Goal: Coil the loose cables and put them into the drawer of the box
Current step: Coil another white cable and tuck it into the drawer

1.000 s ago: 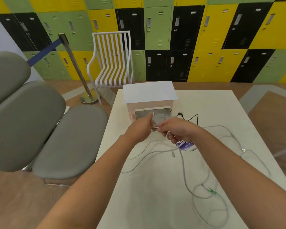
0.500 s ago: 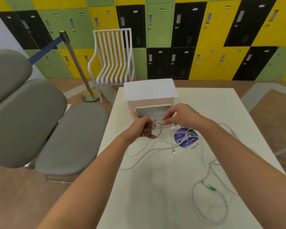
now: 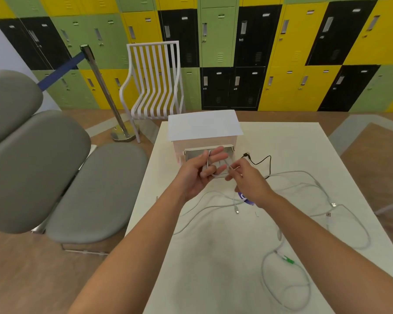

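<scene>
A white box [image 3: 203,126] stands at the far edge of the white table [image 3: 213,257], its drawer [image 3: 192,154] pulled open toward me. In front of the drawer, my left hand [image 3: 197,172] holds a white cable [image 3: 204,208] looped round its outstretched fingers. My right hand [image 3: 243,180] pinches the same cable just beside those fingers. The rest of this cable trails loose over the table toward me. A black cable [image 3: 267,160] lies right of the box. More pale cables, one with a green plug [image 3: 288,260], sprawl at the right.
A round purple sticker [image 3: 246,199] shows under my right wrist. A grey padded lounge seat [image 3: 55,177] stands left of the table. A white slatted chair [image 3: 154,87] and a barrier post [image 3: 104,94] stand behind, in front of coloured lockers.
My left hand has spread its fingers and risen in front of the drawer. My right hand has come down beside them, laying a loop of white cable round the fingers.
</scene>
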